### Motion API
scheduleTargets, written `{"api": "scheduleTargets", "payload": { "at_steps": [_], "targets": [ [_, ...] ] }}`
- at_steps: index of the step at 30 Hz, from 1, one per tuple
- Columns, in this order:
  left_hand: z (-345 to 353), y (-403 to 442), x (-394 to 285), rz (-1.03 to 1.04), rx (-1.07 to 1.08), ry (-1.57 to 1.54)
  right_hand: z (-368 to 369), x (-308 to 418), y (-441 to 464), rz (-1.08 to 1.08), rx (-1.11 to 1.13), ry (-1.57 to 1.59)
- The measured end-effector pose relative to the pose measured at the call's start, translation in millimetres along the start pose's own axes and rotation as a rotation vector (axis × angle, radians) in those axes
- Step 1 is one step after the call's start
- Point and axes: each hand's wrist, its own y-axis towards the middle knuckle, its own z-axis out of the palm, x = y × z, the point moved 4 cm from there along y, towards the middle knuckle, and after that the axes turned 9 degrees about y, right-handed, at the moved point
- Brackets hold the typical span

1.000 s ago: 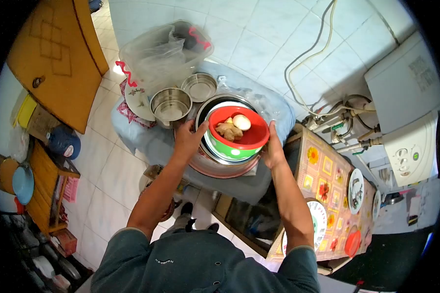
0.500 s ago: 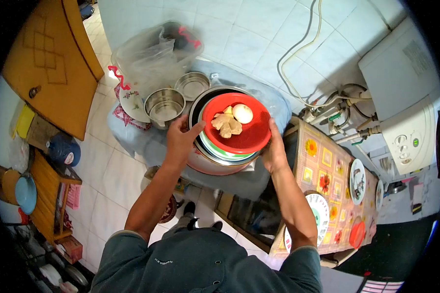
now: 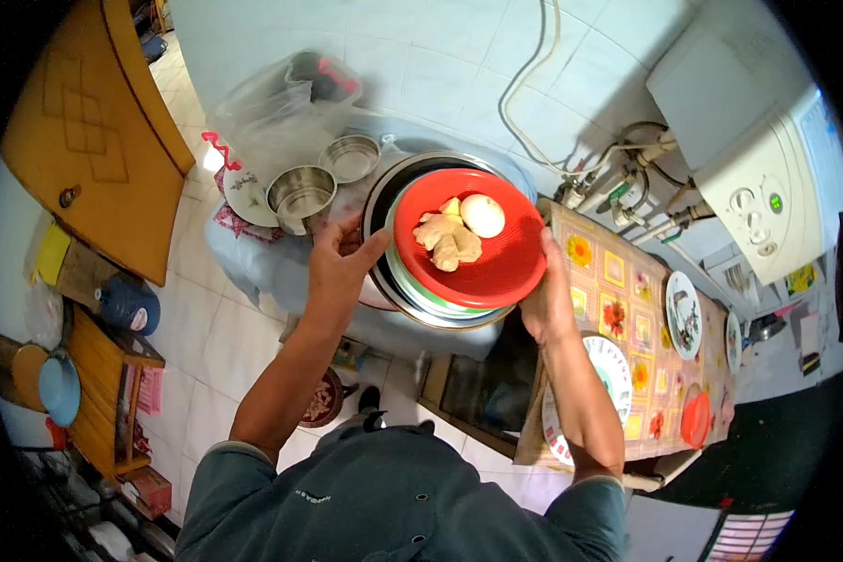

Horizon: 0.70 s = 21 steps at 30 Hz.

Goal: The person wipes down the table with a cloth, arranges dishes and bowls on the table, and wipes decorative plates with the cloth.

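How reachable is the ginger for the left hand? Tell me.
Probably yes: the ginger lies uncovered in the red strainer basket, though the left hand seems busy steadying the stacked bowls.

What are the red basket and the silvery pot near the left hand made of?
Red basket: probably plastic, slightly glossy, given its even colour and mesh texture.
Silvery pot: likely smooth stainless steel, from its metallic reflections, though aluminium is possible.

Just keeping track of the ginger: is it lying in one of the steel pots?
No, the ginger lies in the red basket, beside a round pale item.
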Motion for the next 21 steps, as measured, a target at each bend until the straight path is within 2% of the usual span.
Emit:
{"api": "scheduleTargets", "payload": {
  "at_steps": [9,10,16,21],
  "targets": [
    [75.1,-71.6,-42.4,-0.013,0.246,-0.073,-59.8,87.4,-82.8,-0.086,-0.032,-0.045],
    [86.8,-81.2,-46.4,-0.024,0.261,-0.064,-74.5,96.3,-93.1,-0.096,-0.096,-0.051],
    [163.2,-133.9,-35.6,-0.064,0.465,-0.097,-140.6,145.7,-168.5,-0.159,-0.201,-0.046],
    [210.2,-182.7,-30.0,-0.096,0.530,-0.008,-199.5,154.5,-217.6,-0.186,-0.297,-0.052]
  ]
}}
